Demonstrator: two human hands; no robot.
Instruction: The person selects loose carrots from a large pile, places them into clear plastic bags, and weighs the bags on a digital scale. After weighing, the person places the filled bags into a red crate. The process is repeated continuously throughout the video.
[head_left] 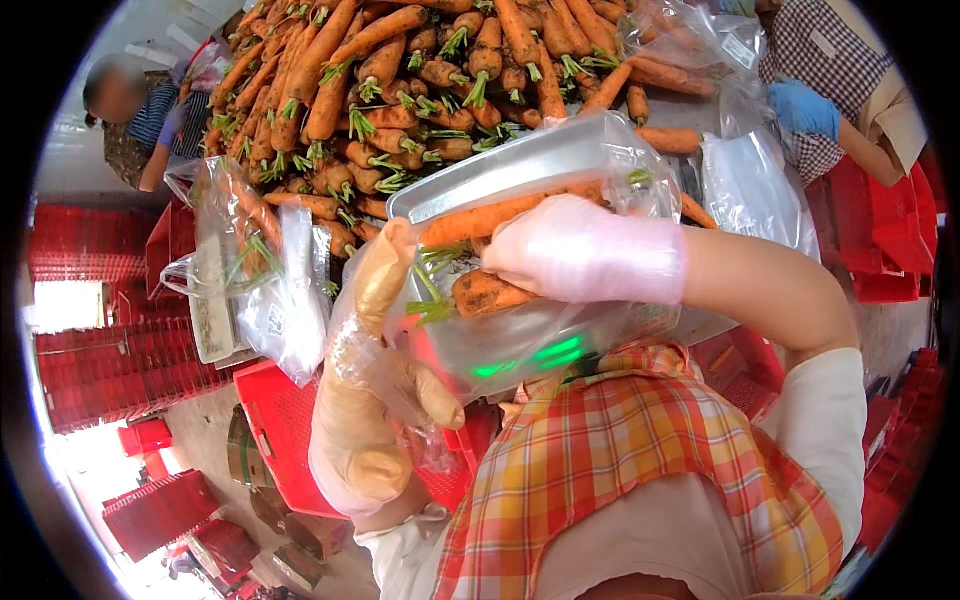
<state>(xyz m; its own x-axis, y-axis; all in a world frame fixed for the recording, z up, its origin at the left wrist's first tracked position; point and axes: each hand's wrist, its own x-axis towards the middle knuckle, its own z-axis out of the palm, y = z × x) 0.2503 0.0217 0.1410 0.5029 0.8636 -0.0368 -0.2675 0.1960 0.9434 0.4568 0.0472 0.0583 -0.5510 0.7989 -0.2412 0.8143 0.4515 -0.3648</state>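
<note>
My right hand, in a whitish-pink glove with a wrapped cuff, closes around a carrot with its green stub to the left. Another carrot lies just beyond it, inside a clear plastic bag. The bag lies over a shallow metal tray. At the bag's left side my left hand, in a tan glove, holds the plastic, its index finger stretched upward and its thumb apart. Green lit digits glow below the tray, seen through the plastic.
A large heap of soil-marked carrots fills the far table. A bagged bunch of carrots lies left; a stack of clear bags lies right. Red crates stand around. One co-worker is at far left, another's blue-gloved hand at right.
</note>
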